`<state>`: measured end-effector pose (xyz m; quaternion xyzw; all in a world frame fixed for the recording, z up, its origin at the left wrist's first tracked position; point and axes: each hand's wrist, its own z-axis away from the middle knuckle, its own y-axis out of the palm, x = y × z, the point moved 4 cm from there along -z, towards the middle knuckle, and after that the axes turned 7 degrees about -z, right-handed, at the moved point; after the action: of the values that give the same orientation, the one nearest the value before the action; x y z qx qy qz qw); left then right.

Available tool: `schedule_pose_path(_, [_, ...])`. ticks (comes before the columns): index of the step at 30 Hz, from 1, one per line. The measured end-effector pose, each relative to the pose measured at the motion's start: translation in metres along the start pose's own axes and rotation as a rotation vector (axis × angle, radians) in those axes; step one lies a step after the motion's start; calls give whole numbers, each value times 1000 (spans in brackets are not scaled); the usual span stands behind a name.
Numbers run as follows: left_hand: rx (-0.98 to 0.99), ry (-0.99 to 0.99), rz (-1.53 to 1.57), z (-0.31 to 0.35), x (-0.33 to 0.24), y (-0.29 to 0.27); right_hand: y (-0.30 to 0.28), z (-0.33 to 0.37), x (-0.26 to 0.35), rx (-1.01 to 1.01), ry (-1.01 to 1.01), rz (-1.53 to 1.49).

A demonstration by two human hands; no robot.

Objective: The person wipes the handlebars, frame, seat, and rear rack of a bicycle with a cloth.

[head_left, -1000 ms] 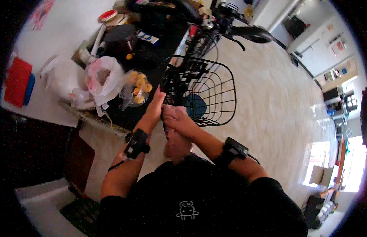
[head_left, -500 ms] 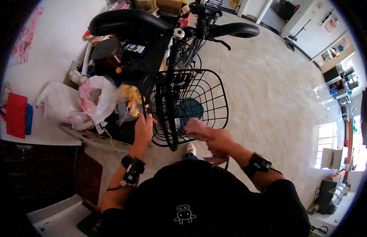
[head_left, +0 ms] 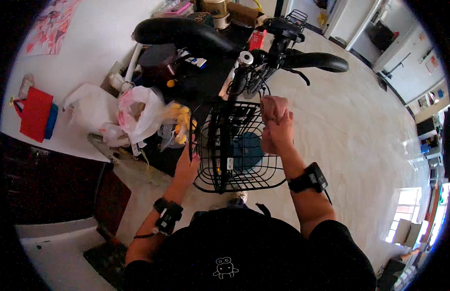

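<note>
A black wire bicycle basket (head_left: pixel 224 180) stands before me, fixed at the front of a bicycle with black handlebars (head_left: pixel 316 61). My left hand (head_left: pixel 187 167) is closed around the wires of the basket's left side. On the right side, my right hand (head_left: pixel 281 132) grips a crumpled pinkish-brown cloth (head_left: pixel 273 107) against the upper rim. Part of the cloth hangs below my fingers. Through the wires shows a round teal object (head_left: pixel 249 151); I cannot tell whether it lies inside the basket or beneath.
Left of the bicycle, a cluttered dark table holds a white plastic bag (head_left: pixel 139 114), a clear bag of yellow items (head_left: pixel 179 123) and a dark box (head_left: pixel 158 60). A red bag (head_left: pixel 37 114) hangs on the wall. Pale tiled floor (head_left: pixel 341 126) stretches to the right.
My right hand has carried the cloth from near the basket's lower edge up to its right rim. My left hand remains at the left side. The whole view has shifted.
</note>
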<state>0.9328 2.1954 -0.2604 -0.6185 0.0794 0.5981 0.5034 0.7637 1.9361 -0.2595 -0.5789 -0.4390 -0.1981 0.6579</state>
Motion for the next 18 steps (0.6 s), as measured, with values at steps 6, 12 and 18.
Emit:
schedule_pose_path(6, [55, -73, -91, 3, -5, -4, 35, 22, 15, -39, -263, 25])
schedule_pose_path(12, [16, 238, -36, 4, 4, -4, 51, 53, 92, 100, -187, -30])
schedule_pose_path(18, [139, 232, -3, 8, 13, -2, 103, 86, 133, 340, -427, 61])
